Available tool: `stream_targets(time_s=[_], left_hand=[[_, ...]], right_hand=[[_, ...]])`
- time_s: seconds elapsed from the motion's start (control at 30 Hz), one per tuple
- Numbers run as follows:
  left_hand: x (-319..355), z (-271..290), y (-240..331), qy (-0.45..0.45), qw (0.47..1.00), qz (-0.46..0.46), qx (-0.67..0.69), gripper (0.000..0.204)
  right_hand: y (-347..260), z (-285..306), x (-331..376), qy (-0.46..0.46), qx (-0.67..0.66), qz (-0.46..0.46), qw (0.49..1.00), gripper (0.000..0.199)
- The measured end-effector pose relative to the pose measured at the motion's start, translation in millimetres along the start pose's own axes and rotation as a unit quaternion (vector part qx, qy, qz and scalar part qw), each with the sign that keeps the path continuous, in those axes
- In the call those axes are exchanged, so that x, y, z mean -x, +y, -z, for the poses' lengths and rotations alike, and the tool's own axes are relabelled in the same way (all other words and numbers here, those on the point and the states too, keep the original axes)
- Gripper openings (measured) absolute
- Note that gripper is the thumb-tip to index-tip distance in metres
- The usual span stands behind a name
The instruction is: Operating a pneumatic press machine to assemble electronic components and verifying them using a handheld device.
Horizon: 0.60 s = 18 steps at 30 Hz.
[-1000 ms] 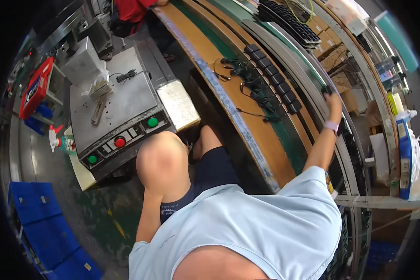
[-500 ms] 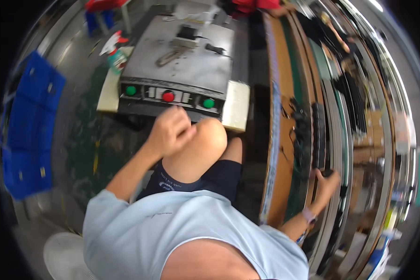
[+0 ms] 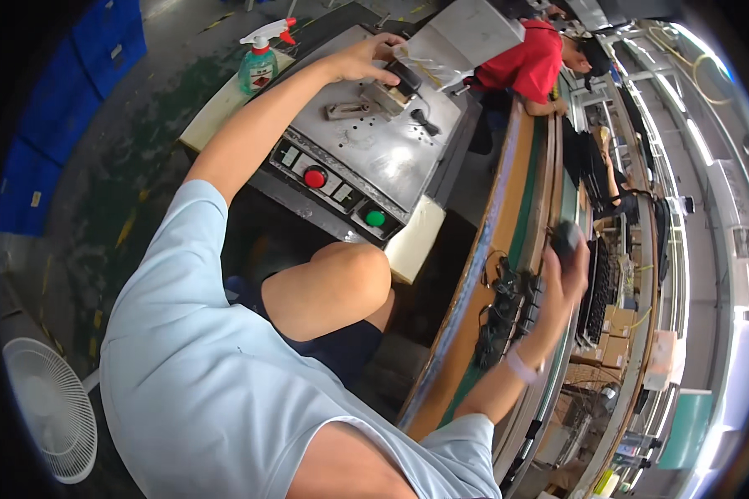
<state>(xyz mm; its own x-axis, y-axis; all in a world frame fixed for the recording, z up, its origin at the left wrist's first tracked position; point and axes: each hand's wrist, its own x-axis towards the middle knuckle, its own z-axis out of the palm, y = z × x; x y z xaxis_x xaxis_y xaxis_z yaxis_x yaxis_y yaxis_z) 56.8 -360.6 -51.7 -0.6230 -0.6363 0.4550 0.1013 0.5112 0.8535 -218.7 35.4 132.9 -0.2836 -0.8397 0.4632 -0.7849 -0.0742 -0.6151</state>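
Note:
My left hand (image 3: 368, 60) reaches over the grey machine (image 3: 391, 170), thumb and fingers spread. The thumb is close to a black piece (image 3: 405, 76) sitting on a metal fixture (image 3: 384, 100); whether they touch I cannot tell. A bundled black cable (image 3: 424, 123) lies beside the fixture. On the right, my right hand (image 3: 567, 279) is raised above the conveyor line, its fingers closed around a dark rounded object (image 3: 565, 239) that resembles a computer mouse. Blur hides its details.
The machine's front panel has a red button (image 3: 314, 176) and a green button (image 3: 374, 218). A spray bottle (image 3: 259, 66) stands on its left ledge. Several black cabled items (image 3: 499, 312) lie along the conveyor. A person in red (image 3: 531, 62) leans in beyond; a white fan (image 3: 50, 407) stands lower left.
My left hand has gone from near my knee up to the black piece on the machine. My right hand has risen farther along the line, now with a dark object. The view has turned.

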Motion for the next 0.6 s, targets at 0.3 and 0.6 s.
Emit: stream_targets(time_s=[0.3, 0.6], left_hand=[[199, -11, 103, 0.164, 0.756, -0.019, 0.634, 0.074], [267, -30, 90, 0.299, 0.915, 0.218, 0.163, 0.040]], right_hand=[[68, -275, -128, -0.088, -0.034, 0.113, 0.989, 0.054], [42, -286, -140, -0.168, 0.289, 0.306, 0.891, 0.076]])
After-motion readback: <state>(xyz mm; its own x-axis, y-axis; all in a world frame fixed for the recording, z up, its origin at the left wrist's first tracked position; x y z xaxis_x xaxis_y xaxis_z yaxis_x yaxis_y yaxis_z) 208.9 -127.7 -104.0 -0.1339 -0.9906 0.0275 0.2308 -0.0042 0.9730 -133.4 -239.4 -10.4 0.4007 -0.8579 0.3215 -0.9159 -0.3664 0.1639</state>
